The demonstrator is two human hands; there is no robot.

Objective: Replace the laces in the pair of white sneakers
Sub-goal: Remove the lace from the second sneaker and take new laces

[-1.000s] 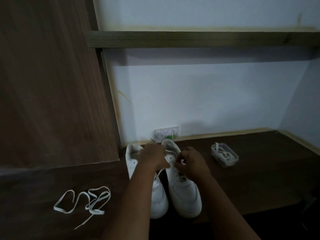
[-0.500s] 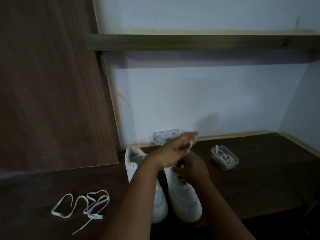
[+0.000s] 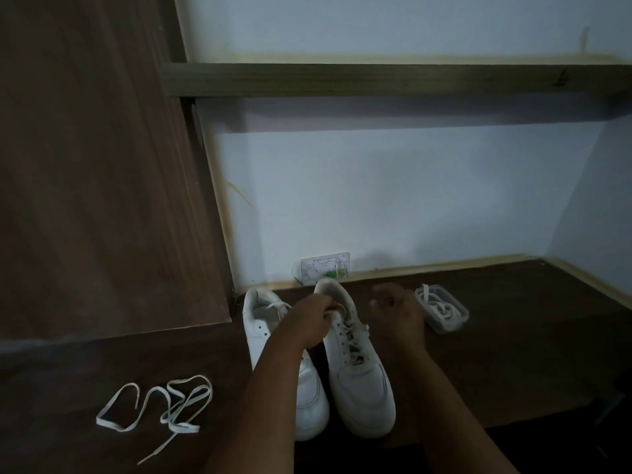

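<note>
Two white sneakers stand side by side, toes toward the front edge of the dark wooden surface (image 3: 513,354) and heels toward the rear wall. The left hand (image 3: 313,319) reaches across the left sneaker (image 3: 309,405) to the collar of the right sneaker (image 3: 362,388), its fingers curled around the top of that shoe's tongue and a white lace end (image 3: 330,314). The right hand (image 3: 398,313) is raised just beside the right sneaker, near its upper eyelets, with the fingers loosely curled inward; whether they pinch a lace cannot be told. The right sneaker is partly laced along its eyelet rows. A loose white lace (image 3: 164,408) lies in tangled loops toward the front left of the surface, well apart from the shoes. A clear plastic container (image 3: 444,319) holding a coiled white lace (image 3: 441,307) sits to the right of the right hand. A small printed packet (image 3: 323,270) leans against the rear wall behind the heels.
</note>
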